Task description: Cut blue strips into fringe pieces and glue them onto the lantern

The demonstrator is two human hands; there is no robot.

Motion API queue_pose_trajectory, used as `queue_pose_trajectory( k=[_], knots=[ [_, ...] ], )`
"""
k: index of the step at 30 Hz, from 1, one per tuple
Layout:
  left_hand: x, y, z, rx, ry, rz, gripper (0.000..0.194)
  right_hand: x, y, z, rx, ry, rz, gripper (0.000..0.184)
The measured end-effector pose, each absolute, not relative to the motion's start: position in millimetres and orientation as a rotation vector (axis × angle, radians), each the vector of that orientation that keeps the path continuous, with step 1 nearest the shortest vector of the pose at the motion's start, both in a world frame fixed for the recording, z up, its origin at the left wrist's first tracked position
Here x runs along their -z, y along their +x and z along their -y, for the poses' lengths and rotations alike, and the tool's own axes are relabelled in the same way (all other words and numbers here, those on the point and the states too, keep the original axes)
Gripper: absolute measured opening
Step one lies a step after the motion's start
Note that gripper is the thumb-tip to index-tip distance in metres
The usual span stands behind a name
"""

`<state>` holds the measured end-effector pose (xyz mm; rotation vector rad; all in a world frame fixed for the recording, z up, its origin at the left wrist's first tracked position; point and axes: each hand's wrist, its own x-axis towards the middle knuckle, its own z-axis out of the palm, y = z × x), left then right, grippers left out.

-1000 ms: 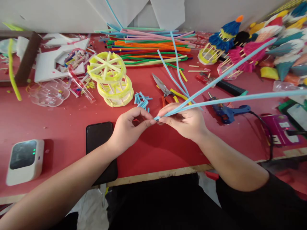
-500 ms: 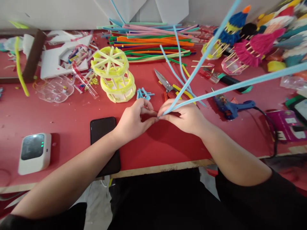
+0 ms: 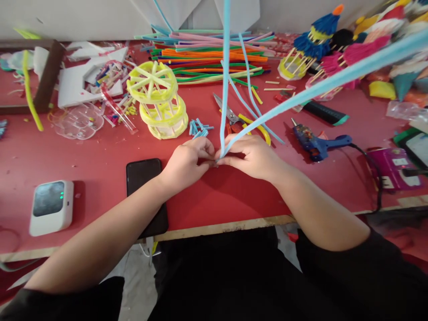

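Two long light-blue pipe cleaners rise from my right hand, spreading apart like a V; whether they are one bent piece I cannot tell. The right thumb and fingers pinch them at their low end. My left hand meets it there, thumb and fingers pressed together on the same end, which is mostly hidden. Just beyond my left hand lie short cut blue pieces. Scissors with red and yellow handles lie behind my right hand, beside more blue pipe cleaners.
A yellow round frame stands left of the scissors. Colourful pipe cleaners lie at the back. A blue glue gun with its cord and a cutter lie right. A black phone lies under my left forearm, a white device farther left.
The upright pipe cleaner has swung left, widening the V, and the other has tilted up slightly. Both hands have shifted slightly left, still pinching together at the low end.
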<state>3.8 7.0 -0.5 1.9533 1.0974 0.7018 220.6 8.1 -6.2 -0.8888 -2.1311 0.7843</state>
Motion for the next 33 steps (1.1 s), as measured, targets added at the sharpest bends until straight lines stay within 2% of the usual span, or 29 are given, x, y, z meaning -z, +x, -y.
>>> queue_pose_trajectory(
  k=[4,9,14,18,23,28,33],
  knots=[
    [2.5,4.6,-8.0,-0.698,2.004,-1.105,0.015,4.8,221.6,-9.2,-0.813,-0.908,2.147,0.019],
    [0.7,6.0,-8.7,-0.662,1.952,-1.128,0.023,4.3,222.0,-9.4,-0.831,-0.904,2.162,0.025],
    [2.5,6.3,-9.3,-0.651,1.996,-1.127,0.018,7.5,222.2,-8.7,-0.807,-0.914,2.210,0.013],
    [3.0,5.2,-8.8,-0.654,1.924,-1.086,0.023,6.0,222.2,-8.1,-0.826,-0.925,2.198,0.014],
    [-2.7,1.3,-7.7,-0.630,1.655,-0.845,0.010,-5.1,224.2,-5.8,-0.959,-0.929,2.053,0.019],
    [-8.2,1.9,-8.3,-0.598,1.416,-0.753,0.022,-11.0,225.6,-3.8,-1.107,-0.897,2.016,0.032],
    [-8.4,2.2,-8.2,-0.598,1.434,-0.732,0.024,-8.7,226.3,-3.3,-1.102,-0.882,1.988,0.023]
  ],
)
